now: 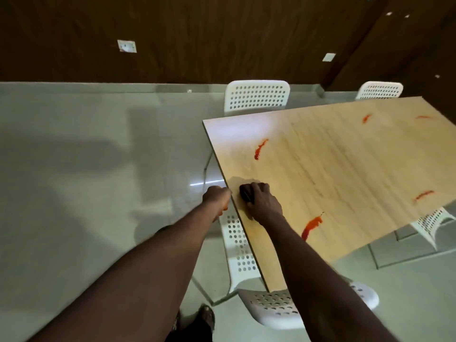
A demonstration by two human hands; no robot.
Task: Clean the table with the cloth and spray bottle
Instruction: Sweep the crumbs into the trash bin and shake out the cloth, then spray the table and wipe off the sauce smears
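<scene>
Table point(345, 156) is viewed slantwise. Its left edge runs just beside the left hand point(216, 197), and open floor point(74, 169) lies beyond. A dark cloth point(246, 193) is gripped under the curled fingers of the right hand point(262, 202) and pressed on the tabletop near that edge. The left hand is held as a fist off the table; whether anything is enclosed cannot be told. Counted: five red stains point(260, 149), four white perforated chairs point(256, 96) — each partly hidden by the tabletop. The cloth is mostly covered by the hand — its outline is hard to make out
</scene>
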